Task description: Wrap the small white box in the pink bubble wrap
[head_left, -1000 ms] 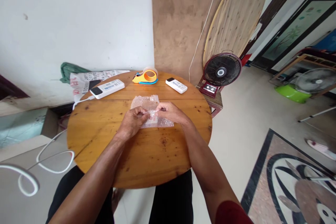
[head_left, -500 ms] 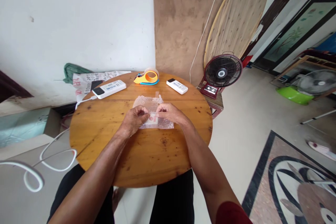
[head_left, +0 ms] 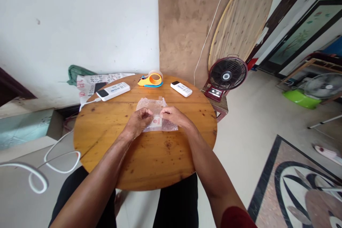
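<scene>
A sheet of bubble wrap (head_left: 151, 104) lies on the round wooden table (head_left: 144, 164) in front of me. On or inside it, close to its front edge, is a small flat white item with red print (head_left: 156, 121); whether the film covers it I cannot tell. My left hand (head_left: 139, 121) is closed at the left of this item, thumb and fingertips pinched on the bubble wrap. From the right, my right hand (head_left: 172, 115) pinches the wrap near the item's upper edge. The fingertips of both hands are only a little apart.
Behind the wrap stands a yellow tape dispenser (head_left: 151, 79). White power banks lie at the left (head_left: 113, 91) and right (head_left: 181, 88); a white cable (head_left: 89, 102) runs from the left one. A fan (head_left: 227, 76) stands on a stool right of the table.
The view has shifted slightly. Both hands stay pinched at nearly the same place, and a bit more of the printed item shows between them.
</scene>
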`<state>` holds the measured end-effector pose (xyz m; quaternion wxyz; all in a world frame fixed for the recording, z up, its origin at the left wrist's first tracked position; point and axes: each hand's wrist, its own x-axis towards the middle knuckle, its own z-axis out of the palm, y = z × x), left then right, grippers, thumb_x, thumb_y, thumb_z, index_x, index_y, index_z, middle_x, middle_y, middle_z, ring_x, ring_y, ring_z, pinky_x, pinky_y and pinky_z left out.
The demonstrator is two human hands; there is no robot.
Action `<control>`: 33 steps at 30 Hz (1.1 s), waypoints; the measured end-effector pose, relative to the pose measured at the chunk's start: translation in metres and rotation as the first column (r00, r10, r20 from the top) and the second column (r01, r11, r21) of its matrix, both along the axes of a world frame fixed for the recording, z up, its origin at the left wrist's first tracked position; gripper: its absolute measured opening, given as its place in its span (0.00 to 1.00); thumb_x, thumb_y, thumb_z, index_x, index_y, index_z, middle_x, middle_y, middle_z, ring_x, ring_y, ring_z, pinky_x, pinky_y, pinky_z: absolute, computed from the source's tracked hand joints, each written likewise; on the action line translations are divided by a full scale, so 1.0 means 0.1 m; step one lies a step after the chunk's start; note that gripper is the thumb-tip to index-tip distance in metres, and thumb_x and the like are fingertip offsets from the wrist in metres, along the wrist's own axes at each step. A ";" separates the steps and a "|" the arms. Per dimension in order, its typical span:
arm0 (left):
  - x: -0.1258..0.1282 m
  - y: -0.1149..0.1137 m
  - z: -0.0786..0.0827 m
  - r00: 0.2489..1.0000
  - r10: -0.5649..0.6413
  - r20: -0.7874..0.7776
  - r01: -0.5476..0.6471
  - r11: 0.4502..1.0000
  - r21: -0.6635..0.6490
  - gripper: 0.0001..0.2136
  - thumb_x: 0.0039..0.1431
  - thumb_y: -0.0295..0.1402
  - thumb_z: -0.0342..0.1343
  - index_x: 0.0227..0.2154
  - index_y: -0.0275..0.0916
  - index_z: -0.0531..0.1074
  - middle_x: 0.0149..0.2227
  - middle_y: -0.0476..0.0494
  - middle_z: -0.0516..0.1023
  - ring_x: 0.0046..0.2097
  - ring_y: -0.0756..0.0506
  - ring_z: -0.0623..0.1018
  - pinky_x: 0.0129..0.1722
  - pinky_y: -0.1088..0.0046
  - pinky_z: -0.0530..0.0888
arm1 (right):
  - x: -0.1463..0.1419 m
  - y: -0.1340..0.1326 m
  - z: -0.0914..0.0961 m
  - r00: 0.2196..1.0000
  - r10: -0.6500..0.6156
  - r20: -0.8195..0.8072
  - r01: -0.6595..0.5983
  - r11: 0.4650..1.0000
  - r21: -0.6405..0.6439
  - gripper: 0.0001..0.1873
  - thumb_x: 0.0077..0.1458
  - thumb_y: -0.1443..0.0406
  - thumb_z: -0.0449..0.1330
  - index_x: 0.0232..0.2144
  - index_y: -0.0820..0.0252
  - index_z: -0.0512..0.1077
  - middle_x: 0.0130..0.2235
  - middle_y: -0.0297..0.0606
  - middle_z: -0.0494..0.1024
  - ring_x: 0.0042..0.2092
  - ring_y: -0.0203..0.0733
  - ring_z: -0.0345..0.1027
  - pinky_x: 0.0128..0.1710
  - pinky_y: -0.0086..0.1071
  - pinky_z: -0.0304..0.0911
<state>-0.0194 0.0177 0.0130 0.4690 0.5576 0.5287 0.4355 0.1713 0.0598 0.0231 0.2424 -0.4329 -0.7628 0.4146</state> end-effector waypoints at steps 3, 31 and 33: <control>0.00 -0.01 0.01 1.000 0.009 -0.001 -0.009 1.000 -0.002 0.16 0.39 0.41 0.59 0.30 0.37 0.68 0.24 0.52 0.70 0.22 0.54 0.63 0.21 0.78 0.59 | -0.01 -0.01 0.01 1.000 -0.018 0.007 0.019 1.000 -0.001 0.08 0.52 0.63 0.55 0.26 0.62 0.70 0.24 0.28 0.67 0.26 0.31 0.59 0.26 0.25 0.51; -0.01 0.00 0.01 0.999 0.003 -0.043 -0.002 1.000 0.015 0.18 0.41 0.44 0.60 0.32 0.36 0.70 0.23 0.53 0.68 0.22 0.53 0.62 0.22 0.77 0.59 | -0.06 -0.05 0.05 0.982 0.182 0.048 -0.188 0.951 0.247 0.10 0.52 0.62 0.63 0.37 0.60 0.77 0.39 0.34 0.76 0.41 0.36 0.66 0.41 0.27 0.57; -0.02 -0.01 0.01 0.993 0.040 -0.110 -0.037 0.999 0.028 0.19 0.41 0.44 0.60 0.33 0.36 0.70 0.25 0.52 0.70 0.24 0.53 0.63 0.23 0.77 0.60 | -0.06 -0.04 0.04 0.982 0.183 0.041 -0.188 0.952 0.243 0.10 0.52 0.62 0.63 0.37 0.60 0.76 0.39 0.34 0.76 0.41 0.36 0.66 0.40 0.27 0.57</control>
